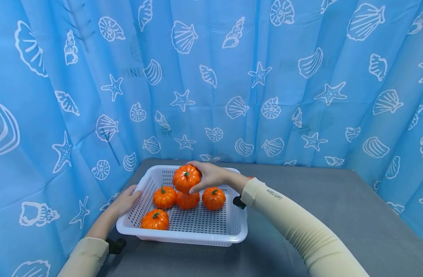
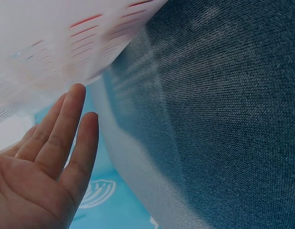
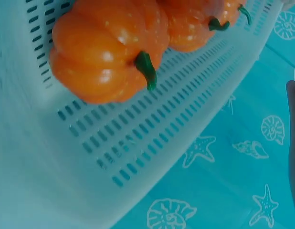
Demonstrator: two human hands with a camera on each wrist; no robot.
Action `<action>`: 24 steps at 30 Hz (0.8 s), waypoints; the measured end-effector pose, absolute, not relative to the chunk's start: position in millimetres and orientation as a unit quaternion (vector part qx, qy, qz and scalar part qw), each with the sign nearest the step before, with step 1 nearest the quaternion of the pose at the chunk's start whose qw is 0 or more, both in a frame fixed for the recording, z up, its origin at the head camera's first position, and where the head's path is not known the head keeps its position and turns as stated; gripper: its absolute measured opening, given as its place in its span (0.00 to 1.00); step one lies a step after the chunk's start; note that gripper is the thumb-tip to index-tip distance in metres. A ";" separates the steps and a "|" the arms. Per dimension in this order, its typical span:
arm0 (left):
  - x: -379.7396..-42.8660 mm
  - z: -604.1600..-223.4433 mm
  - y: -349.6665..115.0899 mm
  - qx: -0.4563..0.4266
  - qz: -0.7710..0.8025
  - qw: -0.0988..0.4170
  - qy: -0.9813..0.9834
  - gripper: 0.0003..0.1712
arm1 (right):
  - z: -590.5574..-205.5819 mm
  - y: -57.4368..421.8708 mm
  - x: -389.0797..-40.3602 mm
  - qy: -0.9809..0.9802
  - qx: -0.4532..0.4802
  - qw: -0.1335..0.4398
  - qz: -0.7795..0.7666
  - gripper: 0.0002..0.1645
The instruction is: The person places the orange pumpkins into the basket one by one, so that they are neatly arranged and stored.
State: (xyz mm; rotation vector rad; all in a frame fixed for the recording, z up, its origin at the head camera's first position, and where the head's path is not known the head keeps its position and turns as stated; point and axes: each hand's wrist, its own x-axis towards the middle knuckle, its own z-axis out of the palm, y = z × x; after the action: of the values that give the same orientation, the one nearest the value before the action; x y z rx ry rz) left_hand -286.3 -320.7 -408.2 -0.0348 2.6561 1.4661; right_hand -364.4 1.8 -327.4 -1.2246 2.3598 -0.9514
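A small orange pumpkin (image 1: 186, 177) with a green stem is gripped by my right hand (image 1: 210, 175), thumb below it, above the white perforated basket (image 1: 184, 235). My left hand (image 1: 128, 199) rests at the basket's left rim. In the left wrist view, that hand's fingers (image 2: 57, 138) extend nearly straight beside the basket's outer wall. Inside the basket sit several more pumpkins: one at right (image 1: 213, 199), one partly hidden beneath the held one (image 1: 188, 200), one at left (image 1: 164, 197) and one at front left (image 1: 155, 219). The right wrist view shows a pumpkin (image 3: 109, 52) close up, but not the held one clearly.
The basket stands on a grey table (image 1: 312, 207), towards its left side. A bit of something orange (image 1: 251, 177) shows behind my right wrist, mostly hidden. A blue curtain (image 1: 211, 84) with white shell and starfish prints hangs behind and at both sides.
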 end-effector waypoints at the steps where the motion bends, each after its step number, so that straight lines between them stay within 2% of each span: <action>1: -286.0 -407.9 -320.7 -0.008 0.483 0.054 0.874 0.31 | -328.8 0.0 -364.1 0.825 -0.428 0.166 -0.329 0.47; 9: -285.7 -407.5 -321.0 -0.004 0.488 0.055 0.871 0.31 | -340.2 -14.1 -357.9 0.809 -0.446 0.227 -0.308 0.46; 17: -286.8 -408.1 -320.4 -0.016 0.491 0.049 0.870 0.29 | -352.5 -26.7 -347.8 0.831 -0.449 0.236 -0.227 0.48; 24: -288.0 -409.7 -321.4 -0.019 0.488 0.050 0.871 0.30 | -363.0 -36.2 -342.8 0.849 -0.447 0.240 -0.149 0.55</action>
State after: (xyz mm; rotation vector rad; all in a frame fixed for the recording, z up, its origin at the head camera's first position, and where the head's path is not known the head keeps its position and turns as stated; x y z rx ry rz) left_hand -288.0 -321.4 -409.7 -0.0577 2.6540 1.4846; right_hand -342.8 -36.2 -363.0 -1.2241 2.3229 -0.4086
